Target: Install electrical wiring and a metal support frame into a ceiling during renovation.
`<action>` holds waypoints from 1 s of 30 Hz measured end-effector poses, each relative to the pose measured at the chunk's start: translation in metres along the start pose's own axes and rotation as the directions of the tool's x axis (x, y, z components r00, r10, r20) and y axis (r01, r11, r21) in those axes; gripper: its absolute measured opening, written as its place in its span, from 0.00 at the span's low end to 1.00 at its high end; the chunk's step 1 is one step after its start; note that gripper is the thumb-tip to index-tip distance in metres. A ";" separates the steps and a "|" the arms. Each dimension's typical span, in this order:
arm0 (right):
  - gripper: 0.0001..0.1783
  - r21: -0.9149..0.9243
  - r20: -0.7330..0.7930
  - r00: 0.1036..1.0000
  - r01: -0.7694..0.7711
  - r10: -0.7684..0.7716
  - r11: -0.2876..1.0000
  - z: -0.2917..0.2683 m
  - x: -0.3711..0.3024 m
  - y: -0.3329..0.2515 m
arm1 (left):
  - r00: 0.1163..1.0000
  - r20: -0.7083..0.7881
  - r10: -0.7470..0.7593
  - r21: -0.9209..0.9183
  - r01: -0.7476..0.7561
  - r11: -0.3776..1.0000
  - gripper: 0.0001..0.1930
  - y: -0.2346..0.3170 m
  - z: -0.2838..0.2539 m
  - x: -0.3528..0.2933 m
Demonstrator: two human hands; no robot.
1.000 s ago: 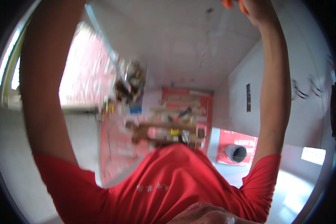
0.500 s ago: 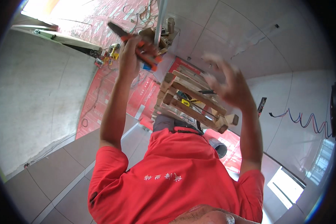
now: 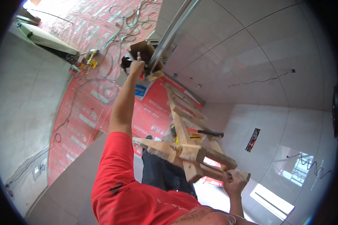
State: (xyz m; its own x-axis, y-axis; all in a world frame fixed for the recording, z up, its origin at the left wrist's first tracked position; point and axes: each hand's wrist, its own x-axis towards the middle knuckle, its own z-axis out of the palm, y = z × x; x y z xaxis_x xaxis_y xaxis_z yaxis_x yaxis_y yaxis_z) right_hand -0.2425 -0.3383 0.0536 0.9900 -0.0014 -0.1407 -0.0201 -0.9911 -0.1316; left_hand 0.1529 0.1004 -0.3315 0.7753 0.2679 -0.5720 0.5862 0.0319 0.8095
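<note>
My left hand (image 3: pixel 136 68) reaches out far, closed on an orange-handled tool (image 3: pixel 142 76) that looks like pliers, mostly hidden by the fingers. It hovers over or beside an opened cardboard box (image 3: pixel 142 47); the gap between them is hard to judge. Close to my body, my right hand (image 3: pixel 234 182) grips the end of a top bar of a wooden stepladder (image 3: pixel 182 129). A hammer (image 3: pixel 210 133) with a black grip and orange shaft lies across the ladder, with a yellow tool (image 3: pixel 195 137) beside it.
A metal upright (image 3: pixel 172 30) stands right of the box. Cables and hoses (image 3: pixel 129 32) tangle on the red-sheeted floor (image 3: pixel 90 108). Yellow and red power tools (image 3: pixel 87 62) lie by the left wall. Wires (image 3: pixel 308 161) stick out of the tiled wall at right.
My left hand has carried the tool toward the box. My right hand, raised and open before, has come down onto the ladder. The view has shifted, and the ladder appears lower.
</note>
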 end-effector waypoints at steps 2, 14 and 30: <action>0.12 0.005 -0.039 0.999 0.011 -0.011 1.000 0.005 0.001 -0.004 | 0.961 -0.254 0.106 0.398 0.004 0.917 0.14 0.007 -0.015 0.046; 0.12 -0.013 -0.079 0.993 -0.087 0.086 0.996 -0.002 0.001 -0.003 | 0.943 -0.088 0.322 0.753 -0.149 0.641 0.23 0.051 0.022 0.100; 0.15 0.008 -0.182 0.973 -0.141 0.140 0.990 -0.007 -0.011 0.000 | 0.503 -0.293 0.813 0.280 -0.768 0.576 0.15 0.177 0.159 -0.002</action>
State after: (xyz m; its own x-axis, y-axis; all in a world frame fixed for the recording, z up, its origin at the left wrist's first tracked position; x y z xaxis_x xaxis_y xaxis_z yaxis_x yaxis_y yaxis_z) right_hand -0.2520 -0.3393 0.0615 0.9861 -0.1647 0.0226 -0.1610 -0.9799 -0.1178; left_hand 0.2926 -0.0477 -0.2086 0.7982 0.4425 0.4089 -0.1915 -0.4572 0.8685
